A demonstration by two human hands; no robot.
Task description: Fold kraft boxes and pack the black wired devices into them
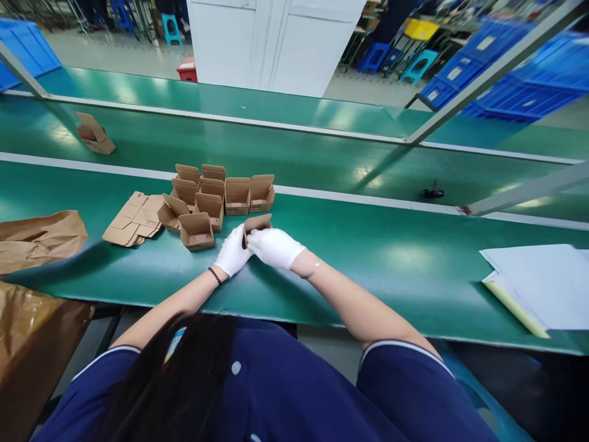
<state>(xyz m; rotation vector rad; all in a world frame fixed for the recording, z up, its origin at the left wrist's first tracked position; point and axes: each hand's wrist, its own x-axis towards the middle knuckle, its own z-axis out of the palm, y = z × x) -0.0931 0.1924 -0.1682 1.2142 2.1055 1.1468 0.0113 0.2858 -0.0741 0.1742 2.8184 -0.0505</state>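
Observation:
Both of my hands wear white gloves and meet over the green work surface (359, 270). Between them is a small brown cardboard box (257, 223) with its lid flap raised. My left hand (234, 252) grips the box's left side, and my right hand (276, 247) closes on its front and right; the gloves hide most of its body. Just left and behind stand several open cardboard boxes (197, 232) in a cluster, lids up. A stack of flat, unfolded box blanks (133, 220) lies further left.
Crumpled brown paper (41, 239) and a large taped carton (37, 344) are at the left. White papers (543, 282) lie at the right. Beyond a pale rail, one more box (96, 134) and a small dark object (433, 191) rest on green surface. Metal posts slant up from the rails.

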